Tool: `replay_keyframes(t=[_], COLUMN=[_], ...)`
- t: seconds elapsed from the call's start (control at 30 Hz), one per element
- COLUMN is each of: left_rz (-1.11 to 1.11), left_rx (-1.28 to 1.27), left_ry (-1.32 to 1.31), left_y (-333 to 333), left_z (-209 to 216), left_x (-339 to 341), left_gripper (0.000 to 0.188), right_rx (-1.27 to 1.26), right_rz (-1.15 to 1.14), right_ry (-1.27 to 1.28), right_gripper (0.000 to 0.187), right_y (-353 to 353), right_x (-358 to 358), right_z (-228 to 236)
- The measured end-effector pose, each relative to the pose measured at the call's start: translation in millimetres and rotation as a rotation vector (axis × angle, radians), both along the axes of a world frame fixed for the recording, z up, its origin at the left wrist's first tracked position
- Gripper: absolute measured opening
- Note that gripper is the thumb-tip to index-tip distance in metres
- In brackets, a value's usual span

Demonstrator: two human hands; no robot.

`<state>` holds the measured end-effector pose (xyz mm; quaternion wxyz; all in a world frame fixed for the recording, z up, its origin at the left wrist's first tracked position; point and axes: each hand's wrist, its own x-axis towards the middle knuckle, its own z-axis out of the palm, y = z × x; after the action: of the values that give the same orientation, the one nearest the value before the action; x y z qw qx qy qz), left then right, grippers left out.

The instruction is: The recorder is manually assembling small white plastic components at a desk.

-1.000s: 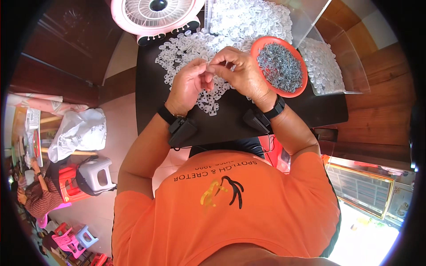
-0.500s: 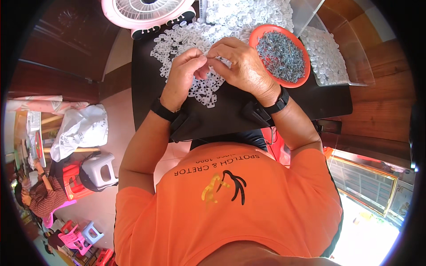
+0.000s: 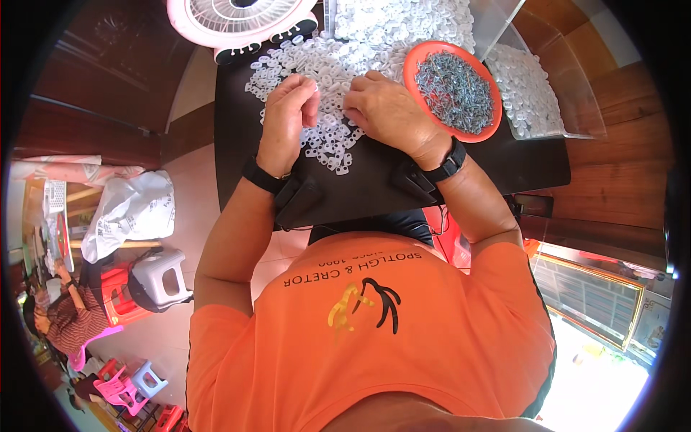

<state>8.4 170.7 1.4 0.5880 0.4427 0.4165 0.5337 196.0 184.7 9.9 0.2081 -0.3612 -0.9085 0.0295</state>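
Observation:
Over a spread of small white plastic pieces with holes [image 3: 329, 144], my left hand [image 3: 285, 119] is closed, its thumb and forefinger pressed together. Anything between those fingertips is too small to name. My right hand [image 3: 392, 115] is apart from it, a short way to the right, with bent fingers reaching down at the pieces. Its fingertips are partly hidden, and what they pinch, if anything, does not show. Just right of that hand stands an orange-red bowl [image 3: 411, 66] filled with thin grey metal pins, like small nails or screws [image 3: 457, 90].
Heaped white pieces [image 3: 403, 21] lie at the back of the black table [image 3: 245, 158]. A clear bin [image 3: 586, 108] on the right holds more white pieces [image 3: 529, 90]. A pink fan [image 3: 241, 21] stands back left. Far left, a person in a striped top [image 3: 75, 320] sits near stools.
My hands were together, fingertips meeting above the pieces. Now they are apart: the left has drawn slightly left, the right has lowered toward the pieces.

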Motion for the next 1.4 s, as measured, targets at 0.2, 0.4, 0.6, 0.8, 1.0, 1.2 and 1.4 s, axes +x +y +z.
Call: replay_keyframes(t=[0.2,0.4,0.6,0.8,1.0,1.2,1.4], left_rz=[-0.091,-0.108,-0.172,-0.325,-0.33,-0.264,-0.245], left_rx=[-0.026,-0.003,0.017,-0.035,-0.026,0.021,0.004], left_ry=[0.022,0.031,0.005,-0.046,-0.068,-0.017,0.02], left_y=[-2,-1,-7,-6,-2,-2,0], left_z=[-2,-3,-3,3,-2,1,4], left_x=[-1,3,9,1,2,-2,-1], left_gripper=[0.018,0.018,0.019,0.024,0.023,0.022,0.02], right_rx=[0.01,-0.008,-0.063,-0.063,0.018,0.183,0.098], right_rz=[-0.047,-0.035,0.073,0.128,0.124,-0.149,-0.381], right_ry=[0.108,0.378,0.524,0.532,0.468,0.148,-0.275], right_gripper=[0.009,0.02,0.021,0.019,0.016,0.01,0.015], right_y=[1,-2,-5,-5,-6,-4,22], right_x=[2,-1,-5,-2,1,41,97], right_z=[5,17,16,21,23,59,13])
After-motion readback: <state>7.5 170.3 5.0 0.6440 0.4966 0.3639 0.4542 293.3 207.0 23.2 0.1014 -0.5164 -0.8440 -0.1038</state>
